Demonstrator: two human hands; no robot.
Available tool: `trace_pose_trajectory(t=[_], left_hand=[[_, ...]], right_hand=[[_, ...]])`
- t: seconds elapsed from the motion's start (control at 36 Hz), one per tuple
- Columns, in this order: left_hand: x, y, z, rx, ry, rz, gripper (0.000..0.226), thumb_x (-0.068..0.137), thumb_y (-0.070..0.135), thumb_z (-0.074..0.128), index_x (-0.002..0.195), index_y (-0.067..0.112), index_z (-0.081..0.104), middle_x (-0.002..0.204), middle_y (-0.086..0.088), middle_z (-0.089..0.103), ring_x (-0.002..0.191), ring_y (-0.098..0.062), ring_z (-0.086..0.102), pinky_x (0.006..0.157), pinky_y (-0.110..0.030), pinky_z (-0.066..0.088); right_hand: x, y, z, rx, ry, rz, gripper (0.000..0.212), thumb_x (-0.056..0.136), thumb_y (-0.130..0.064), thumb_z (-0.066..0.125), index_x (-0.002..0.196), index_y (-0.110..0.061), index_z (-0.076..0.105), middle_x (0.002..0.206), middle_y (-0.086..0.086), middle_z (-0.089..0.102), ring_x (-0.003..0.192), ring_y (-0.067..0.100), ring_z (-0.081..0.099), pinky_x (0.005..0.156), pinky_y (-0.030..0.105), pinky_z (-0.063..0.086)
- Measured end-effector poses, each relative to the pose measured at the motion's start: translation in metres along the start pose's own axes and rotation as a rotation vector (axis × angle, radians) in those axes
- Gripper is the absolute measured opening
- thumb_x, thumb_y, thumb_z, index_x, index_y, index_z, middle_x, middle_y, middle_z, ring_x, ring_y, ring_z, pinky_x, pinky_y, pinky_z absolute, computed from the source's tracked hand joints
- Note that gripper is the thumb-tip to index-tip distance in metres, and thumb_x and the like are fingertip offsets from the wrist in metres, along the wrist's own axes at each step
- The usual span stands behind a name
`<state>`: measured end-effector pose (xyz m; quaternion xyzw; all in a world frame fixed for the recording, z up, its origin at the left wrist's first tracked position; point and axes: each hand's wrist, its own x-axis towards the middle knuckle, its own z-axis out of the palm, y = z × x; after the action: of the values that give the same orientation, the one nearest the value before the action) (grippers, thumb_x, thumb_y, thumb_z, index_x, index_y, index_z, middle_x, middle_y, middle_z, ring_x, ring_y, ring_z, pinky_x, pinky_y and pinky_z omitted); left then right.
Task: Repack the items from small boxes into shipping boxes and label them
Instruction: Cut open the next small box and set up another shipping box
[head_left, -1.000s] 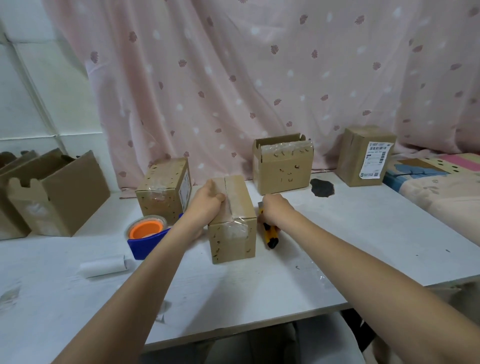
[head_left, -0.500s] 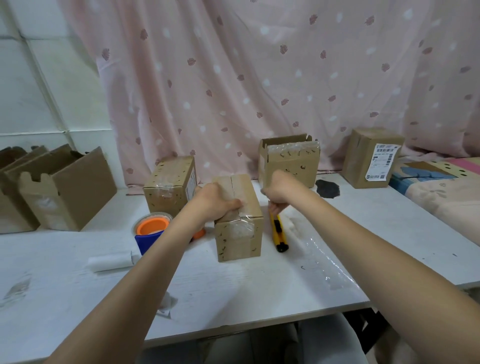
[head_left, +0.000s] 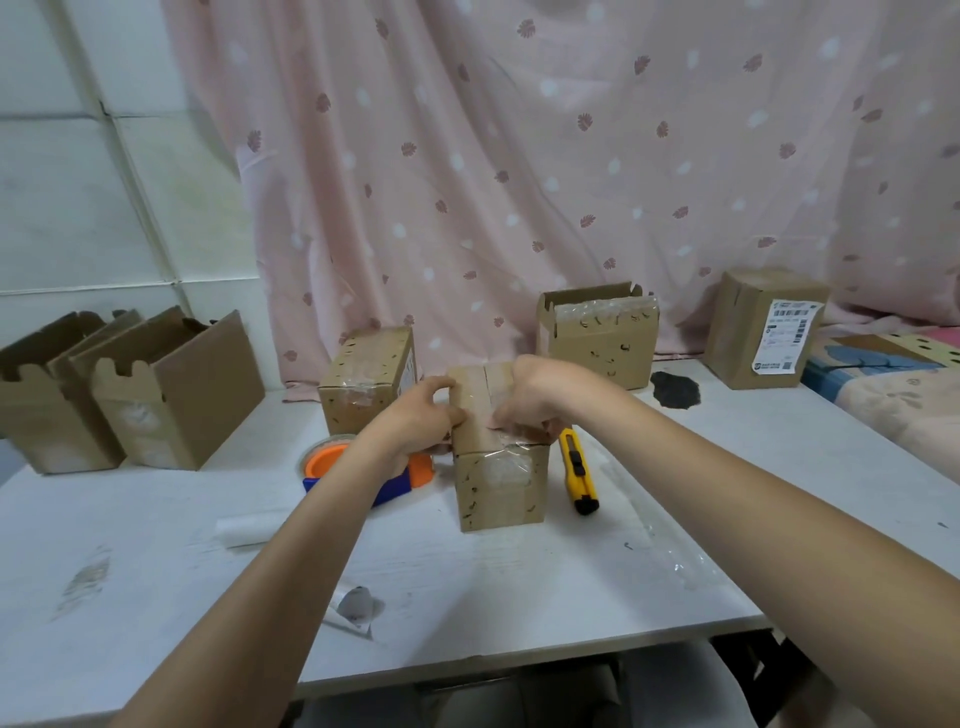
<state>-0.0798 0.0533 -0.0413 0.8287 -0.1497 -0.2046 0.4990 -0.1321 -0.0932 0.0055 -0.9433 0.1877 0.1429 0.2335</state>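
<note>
Both hands are on the taped box (head_left: 498, 467) sitting mid-table (head_left: 467, 597). The left hand (head_left: 421, 410) has its fingers curled around the box's top left edge, and the right hand (head_left: 535, 395) has its fingers bent down on the top, pinching at the clear tape near the front edge. Yellow box cutter (head_left: 577, 470) lies just beside the box at 3 o'clock, tape dispenser (head_left: 332, 462) at 9 o'clock, mostly behind the left forearm. Another taped box (head_left: 366, 384) sits at about 10 o'clock, an open box with bubble wrap (head_left: 597, 332) at 1 o'clock, and a labelled box (head_left: 763, 327) farther out at 2 o'clock. Empty cartons (head_left: 130, 389) are well off at 9 o'clock.
</note>
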Motion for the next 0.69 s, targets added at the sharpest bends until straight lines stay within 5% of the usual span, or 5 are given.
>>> trace_pose_trajectory(t=[0.44, 0.69], left_hand=[[-0.003, -0.009, 0.001, -0.199, -0.036, 0.033, 0.054, 0.095, 0.012, 0.066, 0.143, 0.024, 0.047, 0.101, -0.003, 0.062, 0.097, -0.022, 0.069, 0.094, -0.045, 0.057], [0.002, -0.010, 0.003, -0.144, -0.018, 0.067, 0.054, 0.095, 0.012, 0.065, 0.145, 0.023, 0.046, 0.101, -0.002, 0.065, 0.102, -0.025, 0.069, 0.095, -0.045, 0.057]], right_hand=[[-0.010, -0.006, -0.007, 0.146, -0.037, 0.069, 0.063, 0.087, -0.016, 0.076, 0.136, 0.002, 0.041, 0.139, 0.026, 0.045, 0.108, 0.045, 0.064, 0.090, 0.050, 0.057], [-0.013, -0.018, -0.003, 0.045, -0.032, 0.070, 0.030, 0.091, -0.016, 0.066, 0.111, 0.001, 0.052, 0.128, 0.025, 0.057, 0.112, 0.043, 0.063, 0.094, 0.051, 0.055]])
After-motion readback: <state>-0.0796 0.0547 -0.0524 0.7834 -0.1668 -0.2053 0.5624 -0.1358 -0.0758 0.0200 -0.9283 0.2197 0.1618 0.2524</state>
